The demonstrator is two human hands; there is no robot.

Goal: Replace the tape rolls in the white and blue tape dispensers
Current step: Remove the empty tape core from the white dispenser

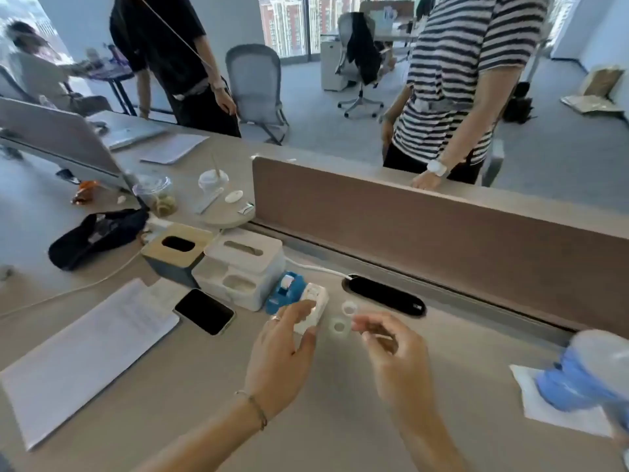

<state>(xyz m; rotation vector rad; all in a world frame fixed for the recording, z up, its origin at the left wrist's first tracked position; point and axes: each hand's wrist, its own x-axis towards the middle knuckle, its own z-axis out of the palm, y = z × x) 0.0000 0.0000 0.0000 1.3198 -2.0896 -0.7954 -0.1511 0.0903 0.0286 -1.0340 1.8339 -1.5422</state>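
Fingers [308,306] of the left hand [282,352] are closing around the white tape dispenser [315,306], thumb pressing its near end and fingertips lying over its top, while it is sitting on the desk [340,420]. The right hand [394,356] is hovering just beside it with fingers loosely curled and pinched together; the blur is making it impossible to tell whether anything is held between them. Two small clear tape rolls are lying flat on the desk between the hands and the black cable slot [384,298]: the nearer roll [339,326] just off the right fingertips, the farther roll [349,307] close to the dispenser's right side. The blue tape dispenser [286,289] is standing untouched just behind and left of the white one, touching it or nearly so, a pale roll apparently seated in it. Judging by this, the job is looking to be at an early stage, with the white unit being worked and the blue one waiting. A phone [204,311] and a white organiser box [238,270] are lying to the left, and two onlookers are standing beyond the desk divider [442,233]
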